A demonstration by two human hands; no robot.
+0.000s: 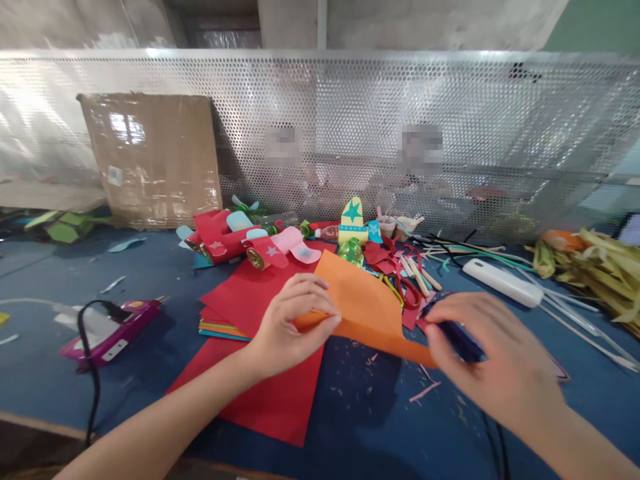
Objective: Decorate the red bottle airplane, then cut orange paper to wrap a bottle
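Observation:
A sheet of orange paper (357, 287) is pinched between the thumb and fingers of my left hand (295, 320). Its near edge is curled, and a narrow strip of it reaches right, to the fingertips of my right hand (493, 353). That hand is blurred and curved around a dark blue tool (463, 341), which looks like a glue gun; much of it is hidden by the fingers. Below the left hand lie red paper sheets (280, 400), with several coloured sheets under the upper ones. Red-handled scissors (411, 293) lie just behind the orange sheet.
Paper-covered bottle crafts (270, 253) and red scraps stand behind. A purple power strip (120, 333) with cords is at left, a white bar-shaped device (503, 283) and dry husks (595, 273) at right. A cardboard box (153, 160) leans on the perforated metal screen (350, 100).

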